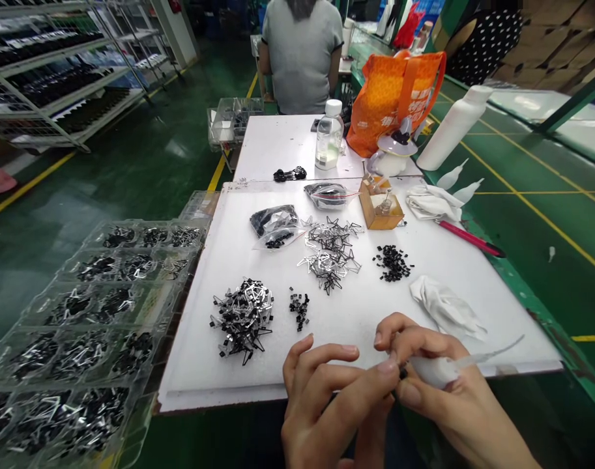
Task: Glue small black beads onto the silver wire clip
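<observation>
My left hand (339, 397) and my right hand (438, 371) meet at the table's front edge. Between their fingertips is a small black piece (403, 372), mostly hidden by the fingers. My left index finger and thumb close on it, while the other left fingers are loosely bent. A small white squeeze bottle (436, 371) with a long thin nozzle lies in my right hand, its tip pointing right. Left of my hands are a pile of bent metal clips with black ends (244, 319) and several loose black bits (300, 309).
Wire clips (331, 251), black bits (393, 263), plastic bags (276, 225), a wooden box (381, 205), white cloth (446, 306) and a pink-handled tool (470, 239) lie on the white table (199, 352). Compartment trays (145, 312) stand left. A person (302, 58) sits ahead.
</observation>
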Motion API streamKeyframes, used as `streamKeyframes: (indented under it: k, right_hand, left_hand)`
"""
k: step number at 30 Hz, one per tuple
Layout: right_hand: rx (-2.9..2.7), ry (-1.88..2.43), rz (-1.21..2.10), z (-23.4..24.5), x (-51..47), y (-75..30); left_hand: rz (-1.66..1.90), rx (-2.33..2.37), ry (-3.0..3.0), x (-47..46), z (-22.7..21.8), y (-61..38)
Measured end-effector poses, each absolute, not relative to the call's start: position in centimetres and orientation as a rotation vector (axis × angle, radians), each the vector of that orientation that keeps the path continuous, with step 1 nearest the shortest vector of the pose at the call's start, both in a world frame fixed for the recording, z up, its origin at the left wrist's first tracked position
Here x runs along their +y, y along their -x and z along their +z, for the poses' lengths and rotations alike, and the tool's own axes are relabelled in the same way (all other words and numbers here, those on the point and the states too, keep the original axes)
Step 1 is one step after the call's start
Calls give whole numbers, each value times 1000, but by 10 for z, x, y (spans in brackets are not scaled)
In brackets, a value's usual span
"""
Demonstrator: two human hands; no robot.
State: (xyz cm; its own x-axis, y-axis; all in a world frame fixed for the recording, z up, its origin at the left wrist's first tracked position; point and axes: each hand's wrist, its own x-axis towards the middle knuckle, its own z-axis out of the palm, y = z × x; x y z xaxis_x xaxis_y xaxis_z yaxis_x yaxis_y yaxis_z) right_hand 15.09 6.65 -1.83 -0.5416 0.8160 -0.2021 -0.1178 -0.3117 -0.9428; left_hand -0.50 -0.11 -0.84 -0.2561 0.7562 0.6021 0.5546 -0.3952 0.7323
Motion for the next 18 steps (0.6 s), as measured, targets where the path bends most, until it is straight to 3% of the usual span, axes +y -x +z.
streamKeyframes:
  k: [6,10,18]
  right_hand:
    - [-1314,1135,1675,-37,79,-158]
    - [-1161,1472,1613,-66,96,-170]
    - [-949,1588,1630,-79,103,-173]
  left_hand:
    - [1731,1933,-1664,-5,-25,32]
    - [1401,2519,-1323,-11,-41,93]
    - [1282,2528,-1268,-13,-55,124]
